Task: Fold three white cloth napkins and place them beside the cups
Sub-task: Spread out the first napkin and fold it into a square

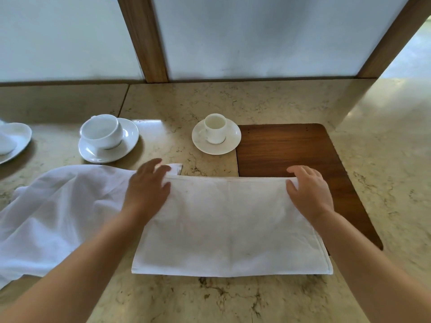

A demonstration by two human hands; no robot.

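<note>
You see a white napkin (231, 224) folded into a flat rectangle, its right end lying on the wooden inlay. A loose, rumpled pile of white cloth (63, 206) lies to its left, touching it. Beyond stand a wide cup (101, 131) and a small cup (215, 128), each upright on its saucer.

Marble counter (279, 101) (wood inlay (291, 148)) bears saucers (217, 145), napkins (228, 229).

We see a white napkin (229, 227), white cups (102, 134) on white saucers (217, 145), a dark brown wooden board (291, 150), and a tan stone counter (210, 299) with dark speckled veins.
</note>
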